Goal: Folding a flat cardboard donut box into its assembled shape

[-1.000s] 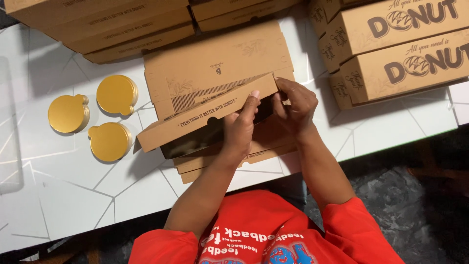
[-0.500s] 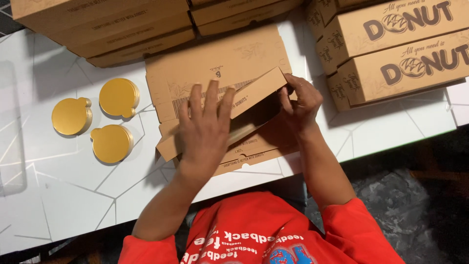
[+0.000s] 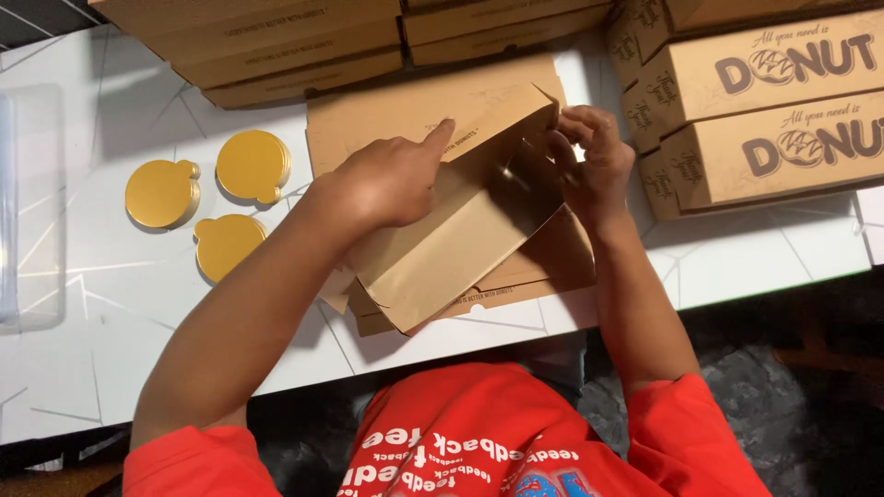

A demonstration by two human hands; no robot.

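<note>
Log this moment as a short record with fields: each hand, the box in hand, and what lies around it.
left hand: on the upper wall of the box, forefinger stretched along its edge
right hand: pinching the right end flap of the box
box: brown cardboard, half folded, open, tilted, lying on flat box blanks
gold discs: three, left of the box on the white table
finished boxes: stacked at right

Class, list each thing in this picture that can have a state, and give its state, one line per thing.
Box in hand: half folded, open, tilted on flat blanks.
Left hand: pressing the box's wall, forefinger out.
Right hand: pinching the box's end flap.
Gold discs: three, lying flat, untouched.
Finished boxes: closed, stacked at right.
Flat blanks: unfolded, stacked at the back.
</note>
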